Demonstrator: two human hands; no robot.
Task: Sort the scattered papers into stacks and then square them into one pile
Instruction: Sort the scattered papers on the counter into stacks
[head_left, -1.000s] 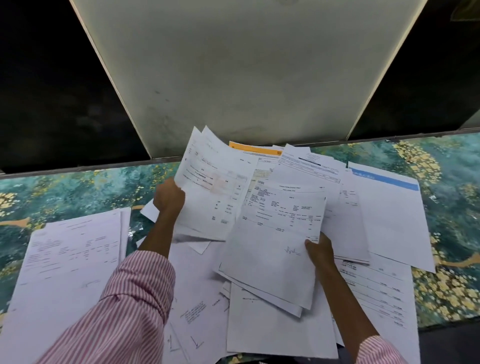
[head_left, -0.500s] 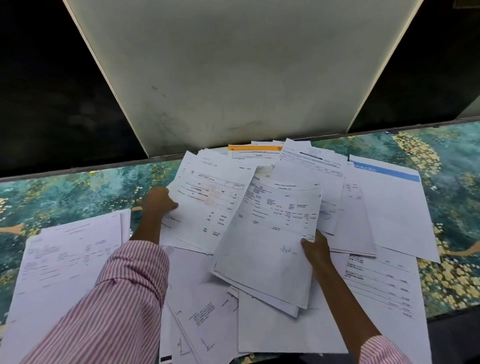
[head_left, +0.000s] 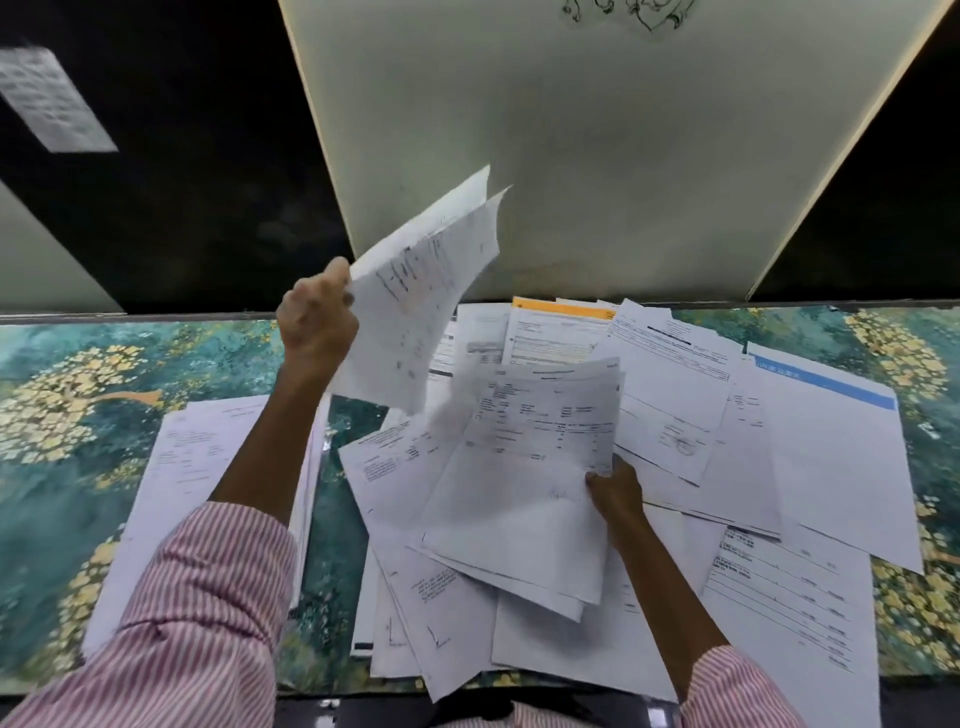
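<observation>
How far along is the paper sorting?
Early. Done: one stack at the left. In hand: the left hand holds raised sheets; the right hand pinches another sheet. Left: most papers lie scattered over the table, nothing squared.

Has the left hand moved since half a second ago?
Yes. The left hand has lifted its sheets up and away: earlier short of the table's far edge, it now overlaps that edge, sheets against the pale panel.
</observation>
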